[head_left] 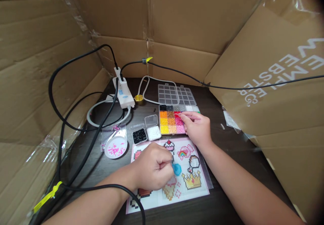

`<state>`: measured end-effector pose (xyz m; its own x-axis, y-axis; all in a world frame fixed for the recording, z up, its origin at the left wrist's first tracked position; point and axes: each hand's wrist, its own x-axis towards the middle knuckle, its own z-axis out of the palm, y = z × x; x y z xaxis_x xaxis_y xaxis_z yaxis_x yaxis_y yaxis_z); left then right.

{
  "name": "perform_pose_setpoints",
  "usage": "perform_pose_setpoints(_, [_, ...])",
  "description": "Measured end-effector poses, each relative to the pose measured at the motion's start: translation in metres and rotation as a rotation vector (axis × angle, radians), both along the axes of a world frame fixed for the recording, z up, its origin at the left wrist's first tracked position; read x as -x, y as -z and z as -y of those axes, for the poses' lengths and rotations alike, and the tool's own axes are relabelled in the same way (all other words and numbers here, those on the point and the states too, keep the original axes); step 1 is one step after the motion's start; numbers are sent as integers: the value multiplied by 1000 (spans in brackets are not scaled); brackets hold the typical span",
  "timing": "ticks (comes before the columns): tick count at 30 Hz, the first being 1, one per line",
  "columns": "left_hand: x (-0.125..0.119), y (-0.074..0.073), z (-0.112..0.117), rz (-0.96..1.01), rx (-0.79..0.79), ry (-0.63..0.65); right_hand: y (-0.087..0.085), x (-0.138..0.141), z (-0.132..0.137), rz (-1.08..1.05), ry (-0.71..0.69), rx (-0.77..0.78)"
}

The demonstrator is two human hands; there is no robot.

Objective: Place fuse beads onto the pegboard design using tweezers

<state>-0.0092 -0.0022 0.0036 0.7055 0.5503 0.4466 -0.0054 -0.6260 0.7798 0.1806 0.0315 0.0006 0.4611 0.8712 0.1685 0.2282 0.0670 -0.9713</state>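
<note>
Resting left of the pixel-art pattern sheet (191, 181), a white dish (115, 140) carries pink beads (115, 148); just beyond the sheet stand a black-bead box (139, 143) and white-bead box (155, 139). Over it, the left hand (157, 167) curls closed — anything inside is hidden. Beyond it, the right hand (198, 127) pinches pink tweezers (192, 117) above the compartmented bead case (172, 134).

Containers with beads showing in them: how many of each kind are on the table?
Large divided case: 1
Small square boxes: 2
Round white dish: 1
Total: 4
</note>
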Motion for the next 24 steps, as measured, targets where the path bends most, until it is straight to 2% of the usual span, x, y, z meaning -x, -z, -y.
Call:
perform_pose_setpoints(4, [1,0,-2,-1,-3,1,-19,-9,16,-59,6,-44])
perform_pose_setpoints(8, [1,-1,-3,-6,-11,3,-31,-26,60,-116,9,-35])
perform_pose_setpoints(11, [0,-1,-4,-17,-19,6,-22,-35,103,-145,48,72])
perform_pose_setpoints(16, [-1,-3,-5,-30,-30,14,10,-39,154,-172,57,243])
perform_pose_setpoints(19, [-2,-4,-5,-53,-19,8,20,-35,165,-190,58,263])
perform_pose_setpoints(24, [-1,-6,-5,-72,-24,9,16,-29,166,-111,69,235])
